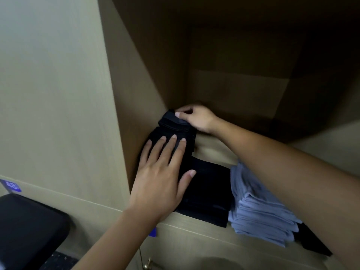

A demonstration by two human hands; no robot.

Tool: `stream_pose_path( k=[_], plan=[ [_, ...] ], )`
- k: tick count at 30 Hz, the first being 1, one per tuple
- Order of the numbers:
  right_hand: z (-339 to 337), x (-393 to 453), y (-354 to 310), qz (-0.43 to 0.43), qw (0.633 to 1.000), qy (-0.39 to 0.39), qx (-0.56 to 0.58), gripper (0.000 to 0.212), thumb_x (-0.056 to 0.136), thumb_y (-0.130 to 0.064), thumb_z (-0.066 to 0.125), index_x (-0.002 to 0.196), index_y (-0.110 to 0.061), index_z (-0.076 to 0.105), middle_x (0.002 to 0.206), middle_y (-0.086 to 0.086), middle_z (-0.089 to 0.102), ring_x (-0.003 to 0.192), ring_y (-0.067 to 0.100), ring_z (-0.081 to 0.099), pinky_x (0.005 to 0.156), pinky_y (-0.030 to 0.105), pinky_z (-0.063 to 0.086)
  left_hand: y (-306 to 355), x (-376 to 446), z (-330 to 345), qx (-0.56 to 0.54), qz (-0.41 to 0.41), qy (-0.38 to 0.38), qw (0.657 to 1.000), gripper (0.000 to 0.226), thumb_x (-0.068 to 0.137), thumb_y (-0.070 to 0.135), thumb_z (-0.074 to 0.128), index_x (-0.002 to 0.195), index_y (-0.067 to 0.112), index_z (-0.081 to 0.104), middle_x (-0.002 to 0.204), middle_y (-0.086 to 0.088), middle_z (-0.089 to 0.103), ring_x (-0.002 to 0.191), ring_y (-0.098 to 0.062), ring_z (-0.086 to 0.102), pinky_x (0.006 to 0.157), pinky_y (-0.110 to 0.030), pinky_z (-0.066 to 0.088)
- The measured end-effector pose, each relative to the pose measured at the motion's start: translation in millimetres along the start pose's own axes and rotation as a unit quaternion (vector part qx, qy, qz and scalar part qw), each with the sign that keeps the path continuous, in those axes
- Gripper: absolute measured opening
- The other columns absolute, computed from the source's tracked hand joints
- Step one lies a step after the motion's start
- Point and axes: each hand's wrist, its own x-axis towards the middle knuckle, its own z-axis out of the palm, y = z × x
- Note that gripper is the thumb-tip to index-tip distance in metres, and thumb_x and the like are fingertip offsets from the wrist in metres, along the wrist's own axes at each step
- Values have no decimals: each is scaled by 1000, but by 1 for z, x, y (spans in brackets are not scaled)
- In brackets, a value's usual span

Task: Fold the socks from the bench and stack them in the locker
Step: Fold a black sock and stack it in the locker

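A stack of folded black socks (pixel 176 126) sits in the back left corner of the open locker (pixel 152 90). My right hand (pixel 196 118) reaches deep inside and pinches the top folded sock at its far edge. Flat on the near part of the stack lies my left hand (pixel 161 172), fingers straight and spread, pressing down. A second black pile (pixel 206 193) lies in front, at the shelf's edge. My forearms hide part of the shelf.
A pile of folded light blue cloth (pixel 259 209) lies to the right of the black pile, with another dark item (pixel 313 244) beyond it. The black padded bench (pixel 29 227) is at lower left. A brass knob (pixel 148 265) shows below the shelf.
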Motion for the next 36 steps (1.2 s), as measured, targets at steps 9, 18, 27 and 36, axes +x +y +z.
stream_pose_path(
  k=[9, 18, 27, 36],
  plan=[
    [12, -18, 11, -83, 995, -2, 56, 40, 91, -26, 77, 128, -13, 70, 137, 6, 65, 130, 12, 58, 119, 35, 38, 3, -15, -1, -4, -2, -14, 1000, 76, 103, 65, 27, 162, 18, 24, 168, -7, 25, 157, -27, 17, 128, -50, 12],
    [6, -18, 5, -44, 994, 11, 98, 34, 96, -24, 70, 127, -10, 70, 129, 4, 68, 121, 13, 60, 105, 22, 45, 1, 2, -11, 0, -4, -32, 999, 73, 102, 67, 23, 158, 22, 34, 163, -6, 38, 152, -26, 31, 125, -48, 21],
    [-11, -23, -10, 48, 994, 20, 98, 36, 99, -46, 62, 126, -23, 68, 102, -7, 64, 95, 10, 59, 78, 21, 41, -1, 10, -26, 3, 28, -29, 999, 76, 100, 67, 25, 158, 19, 34, 166, -6, 31, 153, -28, 26, 126, -47, 18],
    [-19, -37, -23, -5, 996, 71, 48, 28, 100, -35, 64, 123, -21, 71, 117, -5, 67, 112, 12, 59, 94, 24, 41, -13, -8, -53, -30, 50, 35, 998, 45, 100, 46, 48, 127, 14, 64, 133, -7, 61, 124, -29, 55, 103, -43, 48]
  ],
)
